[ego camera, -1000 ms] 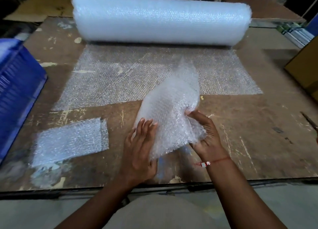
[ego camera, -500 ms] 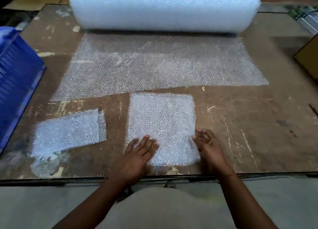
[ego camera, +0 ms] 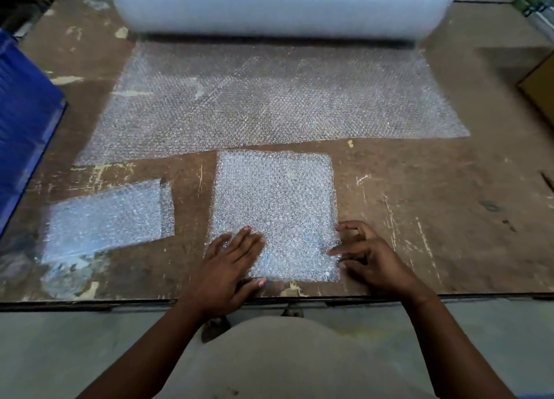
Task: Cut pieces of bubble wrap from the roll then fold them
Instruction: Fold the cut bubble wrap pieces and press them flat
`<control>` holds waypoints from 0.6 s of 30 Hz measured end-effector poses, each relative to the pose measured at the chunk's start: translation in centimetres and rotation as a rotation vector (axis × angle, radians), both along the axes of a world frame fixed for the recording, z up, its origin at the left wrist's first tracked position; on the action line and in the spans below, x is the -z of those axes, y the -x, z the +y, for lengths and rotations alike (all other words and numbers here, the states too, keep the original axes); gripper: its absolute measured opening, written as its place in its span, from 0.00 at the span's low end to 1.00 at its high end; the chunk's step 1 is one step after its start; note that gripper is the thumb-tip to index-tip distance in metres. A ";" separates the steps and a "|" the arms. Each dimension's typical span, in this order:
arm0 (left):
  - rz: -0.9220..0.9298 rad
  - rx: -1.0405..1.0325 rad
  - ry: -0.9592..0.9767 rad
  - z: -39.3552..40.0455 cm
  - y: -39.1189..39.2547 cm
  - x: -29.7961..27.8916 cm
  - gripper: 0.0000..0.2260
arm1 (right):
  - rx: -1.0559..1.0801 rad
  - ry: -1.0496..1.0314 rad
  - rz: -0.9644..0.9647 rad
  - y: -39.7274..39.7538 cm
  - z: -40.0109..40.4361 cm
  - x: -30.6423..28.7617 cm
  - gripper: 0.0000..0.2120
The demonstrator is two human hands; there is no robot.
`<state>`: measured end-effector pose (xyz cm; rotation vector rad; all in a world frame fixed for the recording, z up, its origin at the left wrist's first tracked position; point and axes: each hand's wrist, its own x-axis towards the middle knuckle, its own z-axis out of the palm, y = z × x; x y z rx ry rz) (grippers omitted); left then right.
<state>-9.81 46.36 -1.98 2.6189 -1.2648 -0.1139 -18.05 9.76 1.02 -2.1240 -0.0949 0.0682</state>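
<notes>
Brown, scratched and paint-flecked, the bench [ego camera: 419, 219] fills most of the view, its near edge running across just in front of the person's body. Across its far side lies the bubble wrap roll [ego camera: 278, 6], a thick whitish cylinder spanning much of the bench's width. From under the roll an unrolled sheet [ego camera: 269, 105] spreads flat toward the person, one layer thin enough for the brown surface to show through; its near edge is stepped, reaching nearer on the left than on the right. At the left edge of the view stands a blue crate [ego camera: 27, 123], only partly visible, and a cardboard box [ego camera: 539, 84] shows at the right edge.

Just in front of the unrolled sheet, apart from it by a narrow strip of bare bench, lies the cut piece [ego camera: 275, 207], a roughly square pad lying flat near the bench's front edge. To its left, well apart, rests a folded piece [ego camera: 108, 219], a smaller rectangle.

Left hand [ego camera: 230, 267] lies flat and open, fingers spread, pressing the near left corner of the cut piece. Right hand [ego camera: 368, 255] is at the near right edge, fingers curled and loosely parted, fingertips touching the edge; it grips nothing firmly that I can see.
</notes>
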 end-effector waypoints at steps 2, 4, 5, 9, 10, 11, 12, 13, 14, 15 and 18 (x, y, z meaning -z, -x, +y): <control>0.014 -0.001 0.008 0.0 0.0 -0.1 0.31 | -0.011 0.009 -0.005 -0.2 -0.4 0.0 0.24; 0.031 -0.004 0.030 0.0 0.0 -0.2 0.28 | -0.032 0.000 0.011 -0.3 -0.6 0.0 0.25; 0.038 -0.007 0.044 0.0 0.0 -0.2 0.27 | -0.045 -0.016 0.031 -0.3 -0.7 -0.1 0.25; 0.075 -0.041 0.103 -0.2 0.1 -0.3 0.24 | -0.083 -0.042 0.044 -0.4 -0.8 -0.1 0.24; 0.082 -0.044 0.113 -0.2 0.1 -0.4 0.24 | -0.073 -0.061 0.030 -0.5 -0.8 0.0 0.22; 0.087 -0.046 0.118 -0.2 0.1 -0.4 0.25 | -0.062 -0.065 0.013 -0.5 -0.9 0.1 0.21; 0.092 -0.045 0.120 -0.2 0.1 -0.4 0.25 | -0.050 -0.050 -0.006 -0.5 -1.0 0.4 0.20; 0.097 -0.045 0.120 -0.1 0.1 -0.4 0.25 | -0.039 -0.030 -0.019 -0.6 -1.1 0.5 0.18; 0.102 -0.043 0.120 -0.1 0.1 -0.3 0.26 | -0.026 -0.019 -0.022 -0.6 -1.2 0.6 0.16; 0.105 -0.042 0.120 -0.1 0.1 -0.3 0.26 | -0.016 -0.013 -0.017 -0.7 -1.2 0.6 0.14; 0.111 -0.043 0.116 -0.1 0.1 -0.5 0.26 | -0.040 0.020 -0.034 -0.9 -1.3 0.4 0.08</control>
